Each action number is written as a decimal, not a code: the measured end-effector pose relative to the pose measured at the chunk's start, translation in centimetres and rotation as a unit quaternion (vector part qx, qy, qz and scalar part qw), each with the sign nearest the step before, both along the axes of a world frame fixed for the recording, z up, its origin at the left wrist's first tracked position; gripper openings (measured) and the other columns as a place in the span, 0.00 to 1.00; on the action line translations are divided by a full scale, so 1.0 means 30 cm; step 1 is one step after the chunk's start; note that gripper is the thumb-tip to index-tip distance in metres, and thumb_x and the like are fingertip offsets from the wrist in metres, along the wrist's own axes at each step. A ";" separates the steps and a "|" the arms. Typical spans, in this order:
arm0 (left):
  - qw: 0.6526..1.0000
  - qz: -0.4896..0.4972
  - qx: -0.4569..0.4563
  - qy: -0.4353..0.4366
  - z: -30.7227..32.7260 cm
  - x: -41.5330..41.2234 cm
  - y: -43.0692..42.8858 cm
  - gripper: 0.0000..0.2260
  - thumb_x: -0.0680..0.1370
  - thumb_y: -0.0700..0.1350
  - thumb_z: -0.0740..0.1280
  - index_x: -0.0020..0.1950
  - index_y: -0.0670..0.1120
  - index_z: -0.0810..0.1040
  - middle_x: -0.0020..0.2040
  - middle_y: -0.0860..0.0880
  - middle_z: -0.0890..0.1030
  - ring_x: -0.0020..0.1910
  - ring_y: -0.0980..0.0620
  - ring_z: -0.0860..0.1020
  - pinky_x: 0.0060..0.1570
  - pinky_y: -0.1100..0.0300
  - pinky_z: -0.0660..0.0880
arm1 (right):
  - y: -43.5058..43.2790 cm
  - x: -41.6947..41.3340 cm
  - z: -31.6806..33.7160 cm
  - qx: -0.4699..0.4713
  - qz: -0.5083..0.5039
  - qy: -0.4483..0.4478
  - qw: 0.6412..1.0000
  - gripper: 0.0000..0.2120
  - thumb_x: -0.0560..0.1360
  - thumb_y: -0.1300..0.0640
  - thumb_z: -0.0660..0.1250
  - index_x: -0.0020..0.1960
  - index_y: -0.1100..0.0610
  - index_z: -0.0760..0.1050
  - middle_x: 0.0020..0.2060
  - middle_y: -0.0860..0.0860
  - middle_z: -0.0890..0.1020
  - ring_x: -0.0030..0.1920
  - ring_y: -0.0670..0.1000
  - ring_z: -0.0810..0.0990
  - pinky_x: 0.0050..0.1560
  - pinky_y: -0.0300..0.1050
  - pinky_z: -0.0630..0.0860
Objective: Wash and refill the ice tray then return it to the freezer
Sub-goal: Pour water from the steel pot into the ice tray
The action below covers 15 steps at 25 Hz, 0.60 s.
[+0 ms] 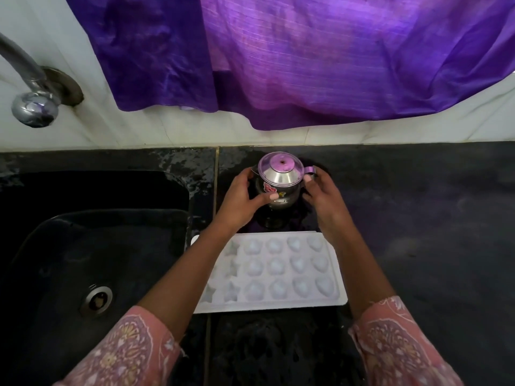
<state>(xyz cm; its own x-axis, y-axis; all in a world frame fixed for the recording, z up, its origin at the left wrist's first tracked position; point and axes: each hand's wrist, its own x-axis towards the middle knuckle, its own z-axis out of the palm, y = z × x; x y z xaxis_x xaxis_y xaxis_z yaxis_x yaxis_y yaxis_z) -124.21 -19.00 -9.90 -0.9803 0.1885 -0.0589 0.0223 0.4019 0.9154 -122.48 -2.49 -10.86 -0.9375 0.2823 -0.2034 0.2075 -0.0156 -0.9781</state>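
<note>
A white ice tray [278, 274] with star, round and heart moulds lies flat on the dark counter, close to the front edge and just right of the sink. Behind it stands a small steel jug [280, 179] with a domed lid and a handle on its right. My left hand [245, 195] cups the jug's left side with the thumb across its front. My right hand [320, 192] is at the handle side, fingers curled against the handle. Both forearms reach over the tray and hide parts of its left and right ends.
A black sink [92, 254] with a metal drain [96, 299] fills the left. A chrome tap [30, 87] juts from the white tiled wall at upper left. A purple cloth [292, 57] hangs over the wall behind the counter [432, 218], whose back strip is wet.
</note>
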 end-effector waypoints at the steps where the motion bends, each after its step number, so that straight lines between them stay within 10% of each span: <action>1: 1.000 0.003 0.013 0.010 0.000 -0.001 0.005 0.28 0.73 0.44 0.71 0.70 0.44 0.65 0.67 0.47 0.71 0.63 0.53 0.69 0.58 0.61 0.66 | -0.004 -0.009 -0.003 -0.011 -0.002 0.007 1.000 0.19 0.80 0.55 0.58 0.69 0.57 0.65 0.64 0.54 0.74 0.63 0.52 0.74 0.64 0.48 0.71; 15: 0.995 0.028 0.094 0.009 0.043 0.074 0.014 0.22 0.75 0.41 0.68 0.68 0.43 0.67 0.62 0.48 0.75 0.62 0.51 0.73 0.62 0.56 0.71 | -0.034 0.056 0.043 -0.029 -0.089 0.062 0.994 0.04 0.78 0.58 0.62 0.46 0.50 0.73 0.46 0.49 0.80 0.50 0.52 0.78 0.54 0.50 0.76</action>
